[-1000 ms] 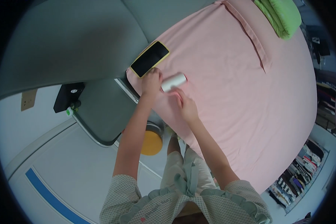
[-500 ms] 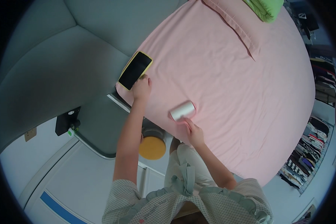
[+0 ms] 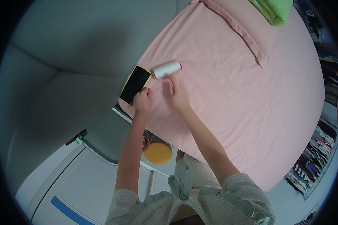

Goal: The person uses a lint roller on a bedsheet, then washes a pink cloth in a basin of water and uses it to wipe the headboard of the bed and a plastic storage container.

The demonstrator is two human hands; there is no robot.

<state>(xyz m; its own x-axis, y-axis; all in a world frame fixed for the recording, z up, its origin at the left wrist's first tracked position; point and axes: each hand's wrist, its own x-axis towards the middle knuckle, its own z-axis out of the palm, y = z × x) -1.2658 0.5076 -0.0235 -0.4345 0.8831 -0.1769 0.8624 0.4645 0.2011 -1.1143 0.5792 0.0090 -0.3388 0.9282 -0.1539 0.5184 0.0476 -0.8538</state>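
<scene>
A flat black rectangle with a yellow rim [image 3: 136, 85], its exact kind unclear, lies at the left edge of the pink bed sheet [image 3: 229, 97]. My left hand [image 3: 142, 101] is closed at its lower right side; the gripped part is hidden under the fingers. In my right hand [image 3: 179, 95] is a lint roller [image 3: 166, 69] with a white cylinder and pink ends, its handle inside my closed fingers. The roller is slightly blurred, over the sheet just right of the black rectangle.
A grey padded bed surround [image 3: 86, 48] rises along the left. Near the bed's front edge stands a round yellow-topped stool [image 3: 158, 153]. A pink pillow [image 3: 233, 18] and folded green bedding [image 3: 274, 11] lie far back. Clothes racks [image 3: 313, 153] are at right.
My right hand has carried the lint roller away and to the left, up beside the yellow-rimmed rectangle. My left hand keeps its grip. The whole view has shifted slightly.
</scene>
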